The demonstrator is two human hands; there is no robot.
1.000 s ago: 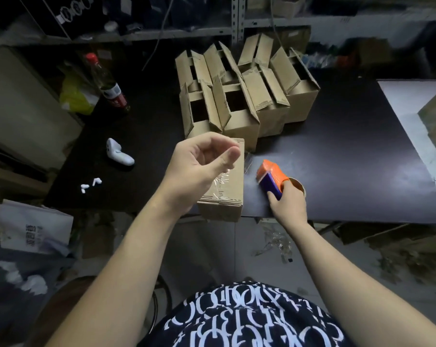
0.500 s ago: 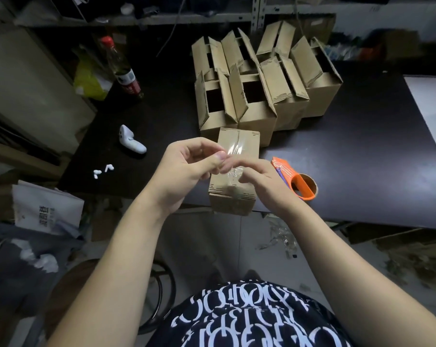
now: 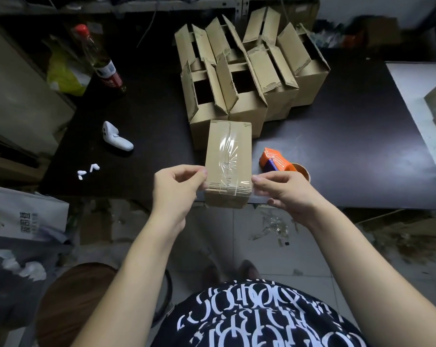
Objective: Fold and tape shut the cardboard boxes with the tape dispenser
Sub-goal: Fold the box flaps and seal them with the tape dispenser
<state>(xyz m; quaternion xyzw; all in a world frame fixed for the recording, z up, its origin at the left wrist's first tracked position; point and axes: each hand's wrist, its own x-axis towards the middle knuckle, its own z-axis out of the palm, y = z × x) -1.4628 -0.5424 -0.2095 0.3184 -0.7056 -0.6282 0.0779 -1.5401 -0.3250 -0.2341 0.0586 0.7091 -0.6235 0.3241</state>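
Cardboard box [image 3: 228, 159], flaps closed, lies lengthwise at centre frame, its near end overhanging the near edge of the dark table [image 3: 349, 146]. Wrinkled clear tape runs along the top seam. A second clear strip [image 3: 228, 191] crosses the near end.

Left hand [image 3: 177, 189]: thumb and forefinger pinched together at the box's left near corner, on the strip's left end, other fingers curled. Right hand [image 3: 284, 191]: fingertips pinched at the right near corner, on the strip's right end.

Change: half a second ago both hands met fingertip to fingertip over the middle of the box top. Now they are spread to its two sides. A second ago the right hand was on the tape dispenser.

Pose: both forearms reach up from the lower frame, wrists level.

Tape dispenser [image 3: 277, 162], orange, lies untouched on the table, just right of the box. Beyond the box stands a cluster of open boxes [image 3: 249, 76] with flaps up. Upper left: a red-capped bottle [image 3: 99, 58].
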